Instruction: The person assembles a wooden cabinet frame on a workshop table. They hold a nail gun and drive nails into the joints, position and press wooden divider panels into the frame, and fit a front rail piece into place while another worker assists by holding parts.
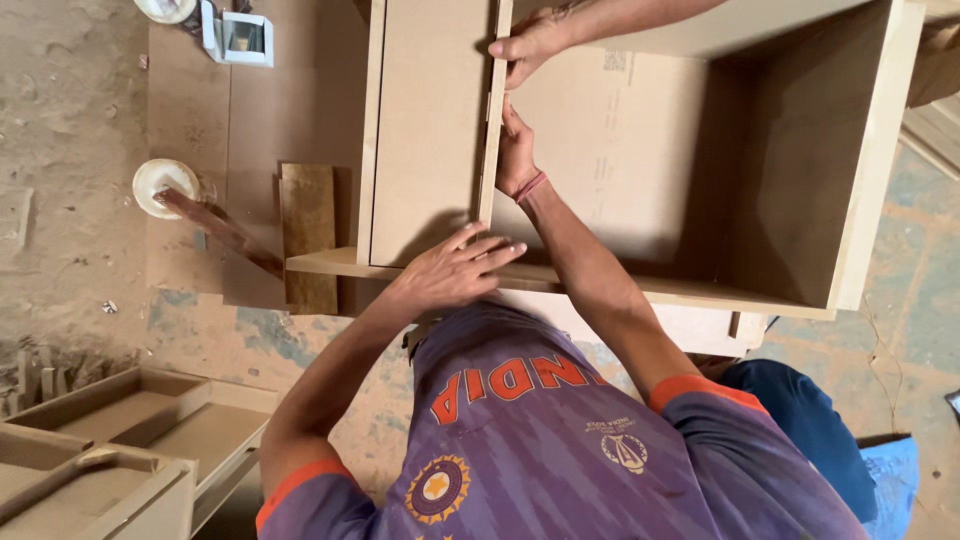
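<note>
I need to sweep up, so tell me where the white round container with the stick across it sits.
In the head view the white round container sits on the dusty floor at the left, beside the flat board and left of the cabinet carcass.

The cabinet carcass (800, 180) is pale tan fibreboard, its back panel (610, 150) a slightly pinker beige. The upright divider panel (492, 130) shows a lighter cream edge. The person's jersey (540, 440) is purple with a jagged tonal pattern, orange sleeve trim and orange lettering. A red thread band (531, 187) circles the right wrist. The floor (60, 150) is dusty brown with blue-grey patches.
</note>
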